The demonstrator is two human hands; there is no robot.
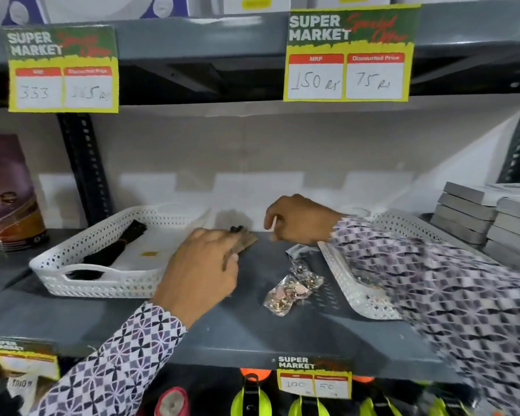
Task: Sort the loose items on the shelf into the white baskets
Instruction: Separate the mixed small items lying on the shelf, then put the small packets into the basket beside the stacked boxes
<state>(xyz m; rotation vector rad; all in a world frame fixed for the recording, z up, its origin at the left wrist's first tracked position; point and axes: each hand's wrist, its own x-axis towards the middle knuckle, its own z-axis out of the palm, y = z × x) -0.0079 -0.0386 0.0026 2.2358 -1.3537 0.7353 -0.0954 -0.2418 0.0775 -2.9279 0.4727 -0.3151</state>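
Note:
My left hand [201,265] reaches over the dark shelf [252,325], its fingers closed on a brown card [248,241] that carries a small black piece [236,229]. The left white basket [102,283] beside it holds a long black item [114,250]. My right hand [297,220] hovers at the back of the shelf, fingers pinched on a thin white strip [273,225]; what the strip belongs to is unclear. Clear packets of small jewellery [291,289] lie on the shelf between the baskets. My right sleeve covers most of the right white basket [357,295].
Grey flat boxes [475,217] are stacked at the right. A tall printed box [9,190] stands at the far left. A slotted upright post [81,163] rises behind the left basket. Price cards [348,55] hang from the shelf above.

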